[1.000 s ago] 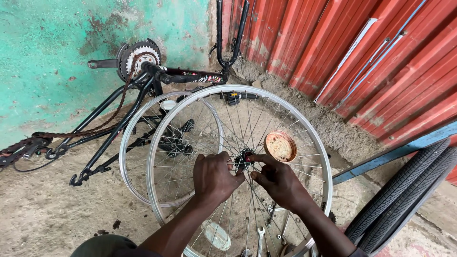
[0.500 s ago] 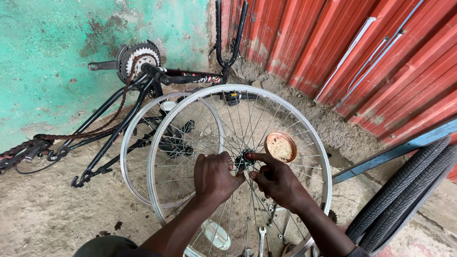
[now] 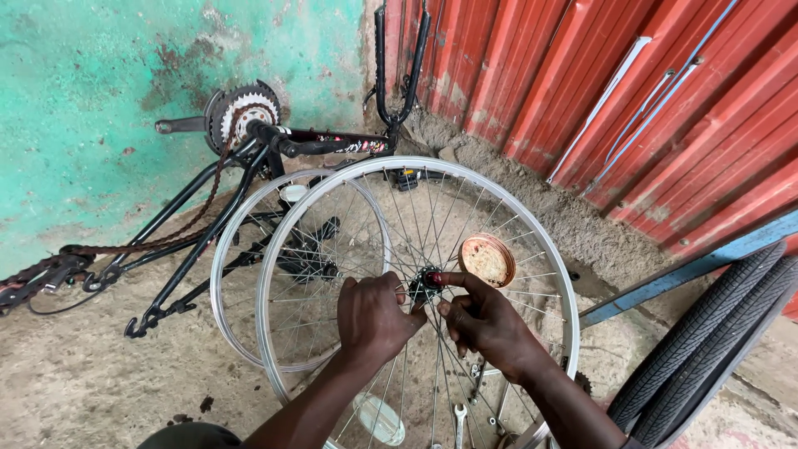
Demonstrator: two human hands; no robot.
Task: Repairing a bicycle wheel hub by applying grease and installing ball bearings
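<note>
Left hand grip: left hand [image 3: 374,320] is curling closed around the hub [image 3: 422,287] from the left side, fingers wrapping the axle end; exact pinch is hidden by the knuckles.
Right hand grip: right hand [image 3: 486,320] is pinching narrow at the hub from the right, thumb stretching toward its centre, a small red-tipped piece showing at the thumb tip.
Hub position: sitting in the middle of the front wheel [image 3: 283,274], just between both hands, slightly far of the knuckles; both hands are equally close.
Axis: axle seems to be running near-to-far through the wheel plane, wheel standing tilted upright.
Wheels: two bare spoked rims, the second wheel [image 3: 229,274] leaning just behind, to the left.
Round tin: one rusty lid-like dish [image 3: 488,259] lying beyond the spokes, right of the hub.
Frame: one black bike frame [image 3: 212,212] lying upside down, far left, chain hanging.
Tyres: two tyres [image 3: 706,341] leaning near right.
Spanner: one spanner [image 3: 459,422] lying on the ground, near.
</note>
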